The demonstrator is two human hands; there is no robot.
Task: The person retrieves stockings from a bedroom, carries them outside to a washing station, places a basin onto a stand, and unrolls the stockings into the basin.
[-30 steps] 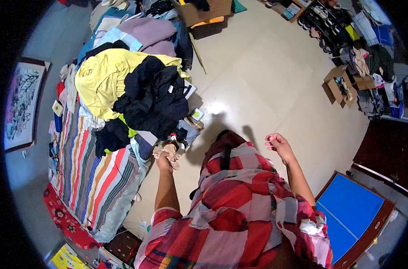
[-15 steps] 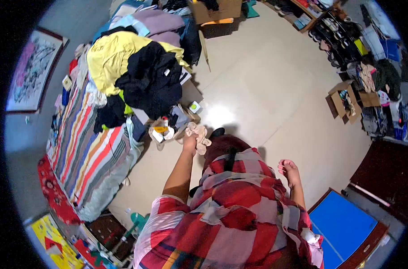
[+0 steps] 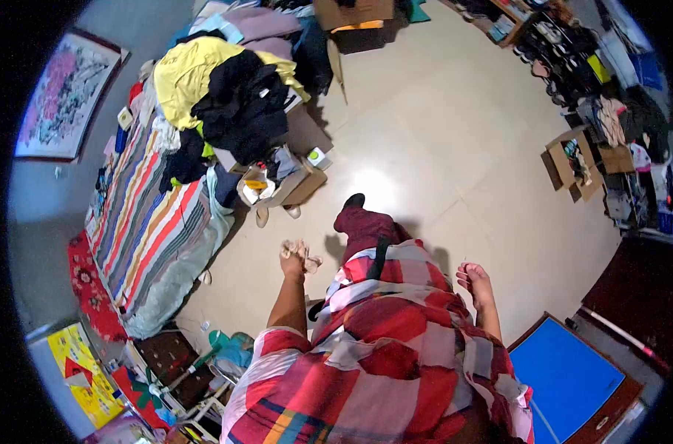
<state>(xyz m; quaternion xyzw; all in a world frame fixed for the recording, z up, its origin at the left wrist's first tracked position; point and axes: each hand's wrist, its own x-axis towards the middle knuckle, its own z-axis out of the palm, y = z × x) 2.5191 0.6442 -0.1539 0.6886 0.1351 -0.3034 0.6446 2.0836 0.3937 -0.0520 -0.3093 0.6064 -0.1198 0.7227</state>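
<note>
My left hand [image 3: 292, 266] is closed on a crumpled beige cloth [image 3: 307, 256], whose folds hang out past the fingers; its exact kind is unclear. It hangs over the floor to the left of my leg. My right hand [image 3: 475, 280] is out to my right side with its fingers loosely bent and a little apart, and nothing shows in it. Ahead of the left hand stands an open cardboard box [image 3: 307, 186] with mixed items inside. A black garment [image 3: 244, 107] and a yellow garment [image 3: 192, 81] lie heaped behind that box.
A bed with a striped cover [image 3: 140, 229] runs along the left. Light shoes [image 3: 262, 217] rest on the floor beside the box. To the right are a smaller open carton [image 3: 569, 163] and a shoe rack [image 3: 555, 63]. A blue-topped table [image 3: 566, 377] stands at lower right.
My left hand, still holding the beige cloth, has moved back and left, away from the cardboard box. A leg has stepped forward, and the view has shifted. The right hand stays at my side.
</note>
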